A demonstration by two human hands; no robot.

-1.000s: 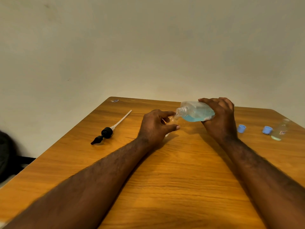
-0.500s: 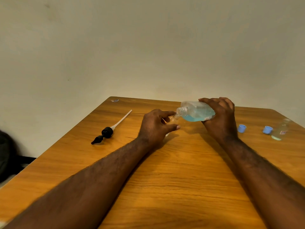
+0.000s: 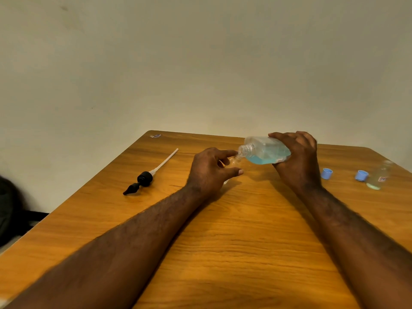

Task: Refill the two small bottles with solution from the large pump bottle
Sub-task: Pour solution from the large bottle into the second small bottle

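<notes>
The wooden table [image 3: 223,241] has wide bare room on the near side and between the forearms. Its far edge runs just behind the hands, and its right edge passes close to the second small bottle [image 3: 379,176].

The large pump bottle [image 3: 265,151], its pump off, is held tipped nearly flat above the far middle of the table, with the open neck pointing left. It is clear plastic, and the blue solution pools along its lower side. I judge it light, smooth and a little squeezable, so the best hold is round the broad base end. The right hand [image 3: 296,161] wraps it there.

The left hand [image 3: 209,172] curls round the first small bottle [image 3: 234,160], whose mouth sits just under the large neck. Fingers hide most of it. It looks light and easy to tip, with a narrow mouth, so it probably wants a firm grip low on the body.

The second small bottle stands upright and uncapped at far right, with a little pale liquid at its bottom. A careless sweep could knock it off the edge.

The pump head [image 3: 145,179] with its tube lies well apart on the left. The left blue cap [image 3: 326,173] and right blue cap [image 3: 361,175] lie between the right hand and the second small bottle
</notes>
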